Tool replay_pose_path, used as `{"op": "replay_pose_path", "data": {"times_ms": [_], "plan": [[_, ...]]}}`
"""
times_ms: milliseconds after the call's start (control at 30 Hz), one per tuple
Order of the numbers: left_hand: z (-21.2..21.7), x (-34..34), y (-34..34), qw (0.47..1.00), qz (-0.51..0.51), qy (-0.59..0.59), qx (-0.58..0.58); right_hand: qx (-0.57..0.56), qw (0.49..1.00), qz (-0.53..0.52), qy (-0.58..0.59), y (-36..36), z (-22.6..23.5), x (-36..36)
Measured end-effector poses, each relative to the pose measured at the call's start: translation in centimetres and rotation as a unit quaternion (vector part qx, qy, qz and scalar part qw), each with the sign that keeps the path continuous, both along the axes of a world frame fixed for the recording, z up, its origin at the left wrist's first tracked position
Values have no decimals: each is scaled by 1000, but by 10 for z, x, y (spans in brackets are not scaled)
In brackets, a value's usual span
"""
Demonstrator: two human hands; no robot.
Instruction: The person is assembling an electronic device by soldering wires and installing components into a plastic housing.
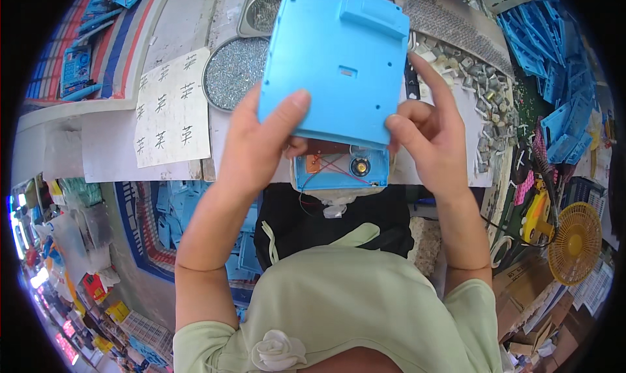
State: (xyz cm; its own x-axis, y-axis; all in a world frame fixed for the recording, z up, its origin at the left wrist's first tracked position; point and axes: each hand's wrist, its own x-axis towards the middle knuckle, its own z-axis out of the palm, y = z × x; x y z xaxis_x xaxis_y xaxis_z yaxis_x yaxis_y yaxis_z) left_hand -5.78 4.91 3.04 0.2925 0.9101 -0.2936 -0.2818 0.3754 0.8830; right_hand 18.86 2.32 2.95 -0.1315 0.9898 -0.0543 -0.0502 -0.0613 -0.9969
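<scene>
Held up over the workbench is a blue plastic back cover (332,53), with a raised ridge near its far end, a small slot and screw holes. My left hand (257,128) grips its near left corner, thumb flat on top and fingers curled beneath. At the right edge is my right hand (430,128), its thumb against the near corner and its index finger stretched along the side. Partly hidden below the cover lies a matching blue housing (378,181), open side up, with a round black speaker (360,167), thin wires and an orange-brown part (314,164) inside.
A round tray of small screws (235,73) stands left of the cover, beside a handwritten paper sheet (173,109). Small metal parts (486,105) are strewn at the right. Blue plastic shells (548,53) pile up far right, above a yellow fan (574,244).
</scene>
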Motion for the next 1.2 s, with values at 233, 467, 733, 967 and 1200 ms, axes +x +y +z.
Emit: {"op": "replay_pose_path", "data": {"times_ms": [233,467,733,967,1200], "plan": [[-19,11,-33,827,-88,455,318,24,960,-19,-278,-54,-29,16],[-36,8,-40,803,-93,475,349,51,935,2,-350,-54,-41,13],[-42,-6,-51,832,-90,468,283,185,898,63,-395,-38,-47,14],[-53,-7,-69,839,-41,460,288,179,828,180,-500,-30,-20,14],[-51,-14,-71,859,-52,455,227,123,742,244,-613,-23,4,8]]}}
